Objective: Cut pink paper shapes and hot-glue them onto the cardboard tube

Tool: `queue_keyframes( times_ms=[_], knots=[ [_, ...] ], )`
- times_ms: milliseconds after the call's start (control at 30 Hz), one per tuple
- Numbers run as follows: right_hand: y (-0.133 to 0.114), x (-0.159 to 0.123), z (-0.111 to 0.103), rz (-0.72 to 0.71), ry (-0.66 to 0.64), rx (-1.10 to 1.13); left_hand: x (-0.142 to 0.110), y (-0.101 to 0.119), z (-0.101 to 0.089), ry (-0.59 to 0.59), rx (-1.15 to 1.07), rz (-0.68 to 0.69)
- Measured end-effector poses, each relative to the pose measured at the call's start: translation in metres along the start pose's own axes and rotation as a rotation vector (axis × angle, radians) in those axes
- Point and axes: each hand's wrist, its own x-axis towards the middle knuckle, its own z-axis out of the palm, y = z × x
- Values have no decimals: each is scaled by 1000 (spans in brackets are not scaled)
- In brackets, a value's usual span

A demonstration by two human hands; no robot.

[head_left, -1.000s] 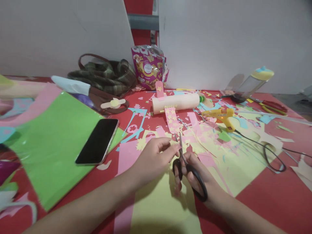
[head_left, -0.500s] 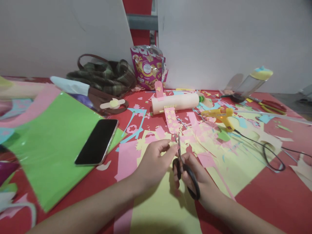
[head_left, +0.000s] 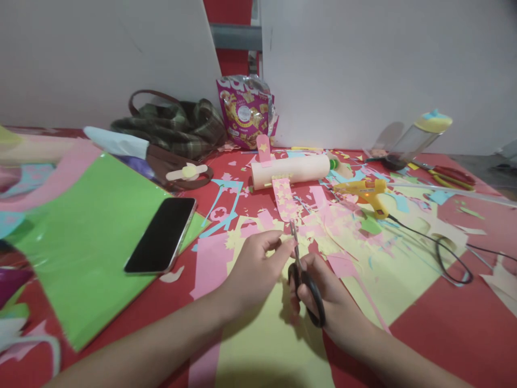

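My right hand is wrapped round the black handles of a pair of scissors, their blades pointing away from me. Close beside the blades, my left hand is closed in a pinch; whatever lies between thumb and finger is too small to make out. Just beyond the tips lies a pink paper strip dotted with pale yellow stars, leading to a white paper tube. Under both hands is a pale yellow sheet, with pink paper along its left.
To the left, a phone rests on a green sheet. A yellow glue gun with a black cord lies at right. Paper scraps surround the tube. Further back are a snack bag, a plaid cloth and a clear bottle.
The scissors have closed: the blades have come together and the handle loops drawn nearer each other. My left hand has hardly moved.
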Motion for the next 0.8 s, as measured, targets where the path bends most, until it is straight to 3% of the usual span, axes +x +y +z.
queue_keyframes(
  times_ms=[133,433,800],
  knots=[
    [-4,2,-1,-52,74,19,2,2,-2,-46,18,-9],
    [-12,8,-11,-220,393,31,6,-4,-7,-367,203,45],
    [-13,5,-9,-209,259,69,5,1,-13,-541,344,70]
  ],
)
